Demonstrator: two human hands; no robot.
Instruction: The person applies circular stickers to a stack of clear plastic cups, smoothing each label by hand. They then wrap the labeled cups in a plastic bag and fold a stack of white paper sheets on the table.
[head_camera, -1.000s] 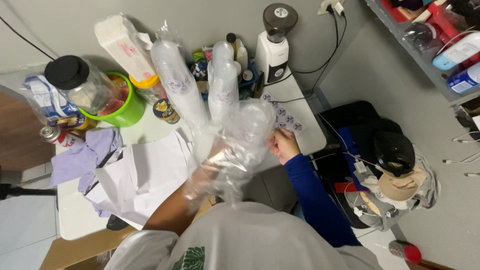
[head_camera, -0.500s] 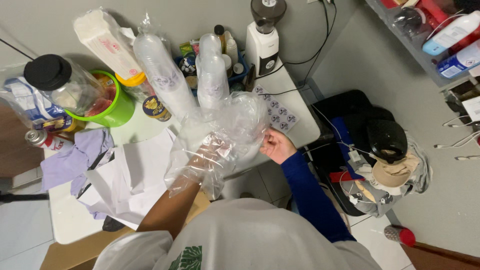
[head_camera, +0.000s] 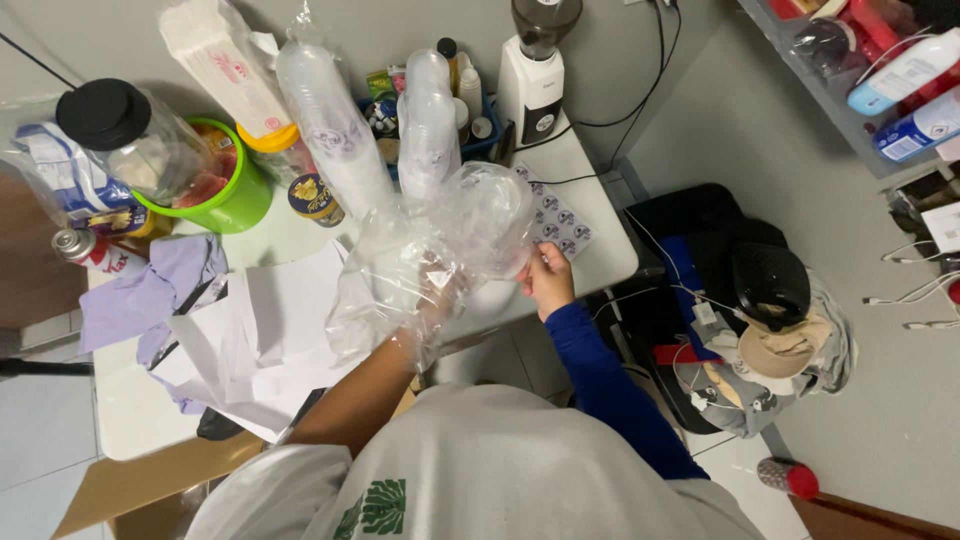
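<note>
Holding: a clear plastic bag (head_camera: 440, 250) is up in both hands above the front edge of the white bench (head_camera: 130, 420).
Left hand: the left hand (head_camera: 432, 292) is pushed inside the bag, so only a blurred shape shows through the film; whether its grip is closed on anything I cannot tell.
Right hand: the right hand (head_camera: 548, 278), on a blue-sleeved arm, pinches the bag's edge, grip closed on the film.
Tear risk: I judge the film thin; a hard pull between the two hands could split it where the right fingers pinch.
Knock-over risk: two tall sleeves of stacked clear cups (head_camera: 335, 130) stand just behind the bag, leaning; a swing of the bag or elbow could tip them into the green tub (head_camera: 225, 200) or the glass jar (head_camera: 140, 140).
Slip risk: loose white papers (head_camera: 270, 330) and a lilac cloth (head_camera: 150, 290) lie under the left arm and could be swept off the bench.
Cable risk: the grinder (head_camera: 535, 70) cord (head_camera: 620, 110) trails past the right corner, within reach of a snagging sleeve.
</note>
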